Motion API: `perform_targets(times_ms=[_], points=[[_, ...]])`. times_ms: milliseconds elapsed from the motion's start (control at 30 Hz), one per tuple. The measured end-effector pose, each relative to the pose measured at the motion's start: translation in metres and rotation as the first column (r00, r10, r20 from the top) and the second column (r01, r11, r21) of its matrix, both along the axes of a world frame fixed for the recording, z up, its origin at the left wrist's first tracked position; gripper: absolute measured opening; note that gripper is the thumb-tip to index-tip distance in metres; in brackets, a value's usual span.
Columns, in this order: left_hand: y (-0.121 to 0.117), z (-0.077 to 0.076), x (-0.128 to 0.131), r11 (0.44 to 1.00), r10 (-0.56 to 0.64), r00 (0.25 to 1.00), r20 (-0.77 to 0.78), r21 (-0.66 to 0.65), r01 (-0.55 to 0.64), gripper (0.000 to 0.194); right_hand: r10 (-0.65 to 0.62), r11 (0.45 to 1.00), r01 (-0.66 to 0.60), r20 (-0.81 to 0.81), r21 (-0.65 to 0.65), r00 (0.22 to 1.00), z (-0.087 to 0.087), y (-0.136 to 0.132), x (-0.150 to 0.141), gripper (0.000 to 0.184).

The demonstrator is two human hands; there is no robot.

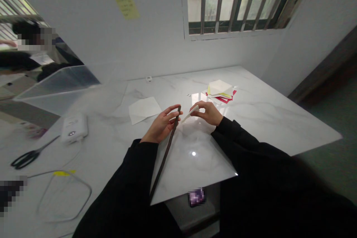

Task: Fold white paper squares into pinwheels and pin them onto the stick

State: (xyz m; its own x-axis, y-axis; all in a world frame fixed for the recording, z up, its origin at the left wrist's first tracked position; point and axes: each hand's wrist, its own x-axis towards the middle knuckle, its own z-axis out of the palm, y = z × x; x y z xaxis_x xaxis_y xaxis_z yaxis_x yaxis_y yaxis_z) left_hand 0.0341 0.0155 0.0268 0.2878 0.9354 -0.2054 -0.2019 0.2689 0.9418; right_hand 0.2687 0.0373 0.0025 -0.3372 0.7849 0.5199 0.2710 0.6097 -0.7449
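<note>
A long, thin, dark brown stick [167,149] slants from the table's front edge up to my left hand [163,124], whose fingers are closed around its upper end. Between the thumb and fingers of my right hand [208,112] is a small piece of cream paper [190,114], seen nearly edge-on. Its lower tip comes close to the stick; whether they touch I cannot tell. Behind my left hand a cream sheet of paper [144,110] lies flat. Beyond my right hand sits a pile of cream, yellow and red paper pieces [220,88].
On the marble-patterned table [267,119], black-handled scissors [29,157], a white boxy device [74,127] and a grey cable [90,193] lie to the left. A clear plastic panel [58,85] stands at the back left, with people beyond. A barred window [231,2] is ahead.
</note>
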Motion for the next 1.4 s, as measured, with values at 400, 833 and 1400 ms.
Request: perform_targets(times_ms=[400,833,1400], points=[[-0.005,0.005,0.002,0.992,-0.085,0.995,-0.054,0.086,0.090,0.047,0.012,0.991,-0.019,0.056,0.131,0.998,0.011,-0.008,-0.004,0.009],[-0.007,0.001,0.000,0.971,-0.207,0.976,-0.074,0.110,0.214,0.046,0.003,0.989,-0.017,0.096,0.144,0.995,0.015,-0.009,-0.002,0.010],[-0.010,0.006,0.003,0.967,-0.206,0.974,-0.096,0.134,0.217,0.038,0.121,0.959,-0.150,-0.130,-0.242,0.984,0.008,-0.007,-0.004,0.025]])
